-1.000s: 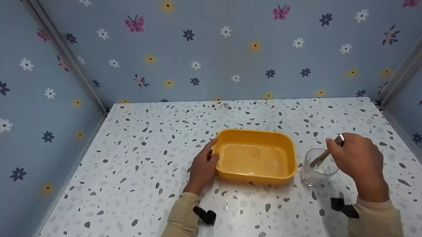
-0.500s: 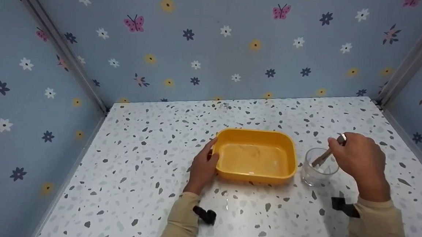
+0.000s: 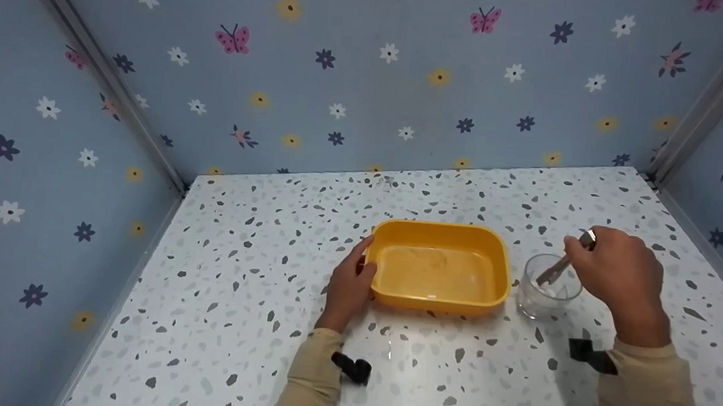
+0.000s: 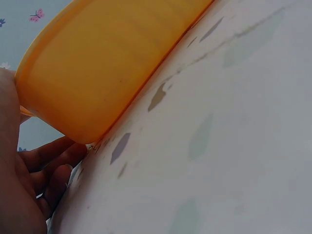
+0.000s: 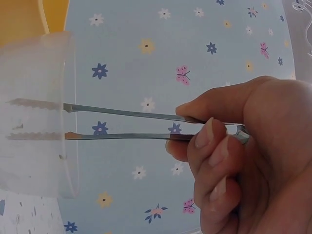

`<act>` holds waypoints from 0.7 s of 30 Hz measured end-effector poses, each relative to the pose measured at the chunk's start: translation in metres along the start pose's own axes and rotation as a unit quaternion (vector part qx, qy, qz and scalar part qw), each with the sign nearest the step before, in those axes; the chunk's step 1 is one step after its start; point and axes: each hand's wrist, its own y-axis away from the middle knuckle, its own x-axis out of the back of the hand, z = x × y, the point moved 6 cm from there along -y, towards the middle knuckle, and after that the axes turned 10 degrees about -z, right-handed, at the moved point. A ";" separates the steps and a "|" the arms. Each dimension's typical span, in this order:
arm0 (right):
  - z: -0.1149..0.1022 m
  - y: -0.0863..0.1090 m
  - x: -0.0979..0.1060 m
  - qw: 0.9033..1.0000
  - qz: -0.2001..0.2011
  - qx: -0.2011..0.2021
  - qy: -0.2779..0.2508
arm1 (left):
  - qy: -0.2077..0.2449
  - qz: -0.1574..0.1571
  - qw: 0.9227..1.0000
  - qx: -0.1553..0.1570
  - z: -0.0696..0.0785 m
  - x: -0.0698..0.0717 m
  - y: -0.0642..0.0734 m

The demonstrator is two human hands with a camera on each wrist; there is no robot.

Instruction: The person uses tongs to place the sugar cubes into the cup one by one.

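A yellow rectangular plastic tub (image 3: 433,305) stands on the table, and my left hand (image 3: 349,287) holds its left end. In the left wrist view several fingers (image 4: 56,156) curl beneath the corner of the tub (image 4: 97,73). My right hand (image 3: 620,275) pinches a pair of metal tongs (image 3: 575,257) between thumb and fingers. The tongs' arms (image 5: 124,113) stand slightly apart, with serrated tips inside a clear glass (image 3: 534,308). Small whitish bits (image 3: 547,291) lie in the glass; what they are is hard to tell. The glass is to the right of the tub.
A speckled white table (image 3: 257,272) carries everything. Blue flowered panels (image 3: 369,78) rise behind it and on both sides. A black strap end (image 3: 354,369) sticks out from the left sleeve, and another black piece (image 3: 590,356) from the right one.
My right hand and the tongs have shifted very slightly to the right, the tips staying within the glass. My left hand, the tub and the glass stay in place.
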 end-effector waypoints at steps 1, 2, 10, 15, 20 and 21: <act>-0.001 0.000 0.000 1.000 0.001 0.000 0.000 | 0.000 0.001 1.000 0.000 0.000 0.000 0.000; -0.001 0.000 0.000 1.000 0.001 -0.001 0.000 | 0.000 0.002 1.000 0.001 0.000 0.000 0.000; -0.004 0.001 0.002 1.000 0.011 -0.008 -0.003 | 0.005 0.001 1.000 0.000 -0.001 0.000 0.000; -0.006 0.002 0.005 0.999 0.031 -0.013 -0.001 | 0.007 0.000 1.000 -0.003 -0.001 0.000 0.000; -0.007 0.006 0.010 0.998 0.065 -0.019 0.000 | 0.004 0.000 1.000 -0.006 0.000 0.001 0.000; -0.007 0.007 0.011 0.997 0.072 -0.018 0.000 | 0.004 0.000 1.000 -0.007 -0.001 0.001 0.000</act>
